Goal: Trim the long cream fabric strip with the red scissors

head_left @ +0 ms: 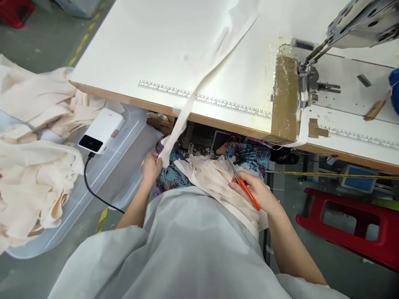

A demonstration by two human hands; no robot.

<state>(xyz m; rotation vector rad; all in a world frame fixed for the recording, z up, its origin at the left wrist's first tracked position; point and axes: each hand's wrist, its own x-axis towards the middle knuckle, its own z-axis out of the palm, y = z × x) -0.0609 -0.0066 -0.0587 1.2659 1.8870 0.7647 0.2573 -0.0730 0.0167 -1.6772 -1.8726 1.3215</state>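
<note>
My left hand [152, 167] is closed on the near end of a long cream fabric strip [199, 88], which runs up over the table edge and across the white tabletop. In my right hand [254, 189] are scissors with orange handles [248, 193], their blades pointing up and away from me. A heap of cream fabric strips [208, 174] lies across my lap, just left of the scissors and below the table edge. The right hand's fingers wrap the handles, so part of the grip is hidden.
A sewing machine [358, 31] stands on the table at right, near a wooden-handled tool [375, 109]. A printed ruler [205, 99] runs along the table edge. At left, a plastic bin [134, 118] holds cream fabric and a white power bank [104, 126]. A red stool [352, 224] stands at right.
</note>
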